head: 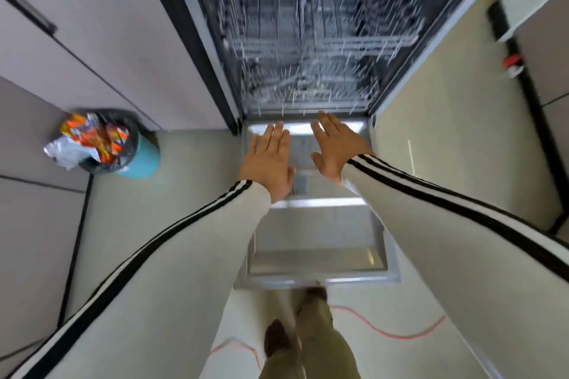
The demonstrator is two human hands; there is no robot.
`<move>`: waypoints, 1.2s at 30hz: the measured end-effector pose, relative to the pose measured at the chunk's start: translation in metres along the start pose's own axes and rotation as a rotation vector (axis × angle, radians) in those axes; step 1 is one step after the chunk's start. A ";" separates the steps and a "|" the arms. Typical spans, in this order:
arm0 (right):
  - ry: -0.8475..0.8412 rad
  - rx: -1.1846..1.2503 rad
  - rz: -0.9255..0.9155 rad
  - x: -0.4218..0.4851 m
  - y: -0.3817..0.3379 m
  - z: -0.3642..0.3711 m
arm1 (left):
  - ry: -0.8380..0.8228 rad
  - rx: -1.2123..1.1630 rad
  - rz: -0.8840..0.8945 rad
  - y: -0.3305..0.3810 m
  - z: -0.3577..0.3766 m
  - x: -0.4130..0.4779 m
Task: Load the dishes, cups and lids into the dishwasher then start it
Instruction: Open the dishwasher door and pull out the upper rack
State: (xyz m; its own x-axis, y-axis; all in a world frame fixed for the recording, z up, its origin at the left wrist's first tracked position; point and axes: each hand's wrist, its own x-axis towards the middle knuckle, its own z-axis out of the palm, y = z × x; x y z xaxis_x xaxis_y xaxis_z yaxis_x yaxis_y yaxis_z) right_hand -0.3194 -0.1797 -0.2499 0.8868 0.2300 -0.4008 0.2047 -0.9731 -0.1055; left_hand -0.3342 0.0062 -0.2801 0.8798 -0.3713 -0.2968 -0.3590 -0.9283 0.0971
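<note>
Item one: the dishwasher (308, 40), which we record standing open between grey cupboard fronts (107, 40) on its left and a pale panel on its right. Its door (317, 240) is folded down flat toward us, steel inner face up.

Item two: the wire rack (308, 49) inside the tub. It is heavily blurred, and we cannot tell what it carries.

Item three: the left hand (269, 160), palm down over the left half of the door near the hinge edge, fingers straight and together, grasping nothing.

Item four: the right hand (335, 148), just beside it over the right half, fingers spread and released, the tips reaching the hinge edge. We cannot tell whether either palm touches the steel.

Item five: both sleeves (191, 255), off-white with black stripes.

Item six: a teal waste bin (141, 160) with a black liner, on the floor (191, 169) at the foot of the left cupboards, heaped with orange and silver wrappers (98, 135).

Item seven: a thin red cable (385, 332) lying on the floor by the door's near edge.

Item eight: brown shoes (275, 337) below that edge.
</note>
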 end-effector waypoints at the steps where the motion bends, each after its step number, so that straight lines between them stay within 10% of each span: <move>1: 0.054 -0.008 0.003 0.007 0.004 -0.022 | 0.043 0.017 0.006 -0.003 -0.020 0.012; 8: 0.280 -0.092 0.032 0.057 0.038 -0.117 | 0.194 0.106 0.015 -0.029 -0.110 0.090; 22: 0.026 -0.094 0.085 0.183 0.104 -0.071 | -0.046 0.070 -0.107 -0.058 -0.077 0.220; 36: 0.061 -0.092 0.088 0.128 0.090 -0.038 | -0.017 0.036 -0.137 -0.034 -0.048 0.165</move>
State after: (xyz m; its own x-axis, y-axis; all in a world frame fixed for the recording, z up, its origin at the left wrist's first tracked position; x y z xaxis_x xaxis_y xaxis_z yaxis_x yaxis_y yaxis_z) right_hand -0.1717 -0.2387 -0.2764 0.9259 0.1455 -0.3486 0.1599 -0.9870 0.0127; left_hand -0.1619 -0.0244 -0.2869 0.9160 -0.2404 -0.3210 -0.2470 -0.9688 0.0208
